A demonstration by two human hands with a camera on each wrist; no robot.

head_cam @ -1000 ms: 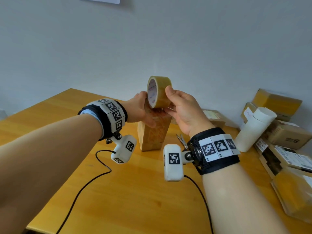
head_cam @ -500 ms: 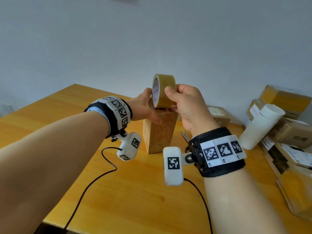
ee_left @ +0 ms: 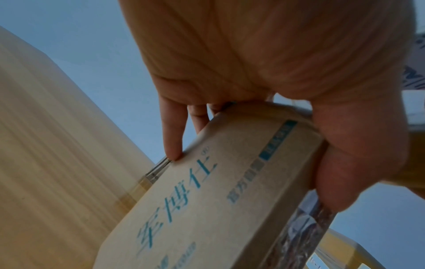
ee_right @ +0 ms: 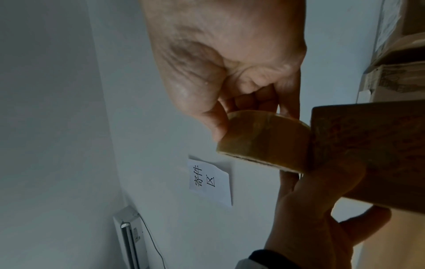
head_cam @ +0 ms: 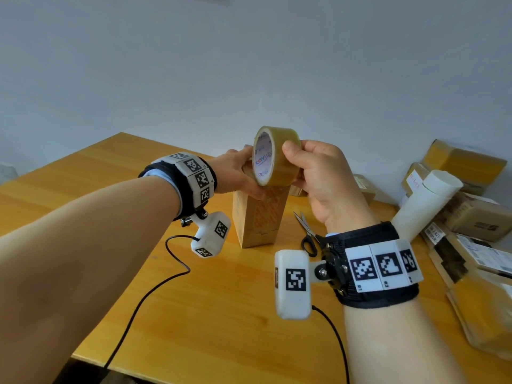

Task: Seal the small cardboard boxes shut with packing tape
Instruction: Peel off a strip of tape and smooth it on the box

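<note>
One tape roll [head_cam: 277, 156], one upright box [head_cam: 260, 217], two hands

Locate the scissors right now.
In the head view, the scissors lie on the wooden table, just right of the upright cardboard box and partly behind the right wrist strap.

Scissors [head_cam: 308, 230], white cylinder [head_cam: 428, 204], wall note [ee_right: 210, 181].
</note>
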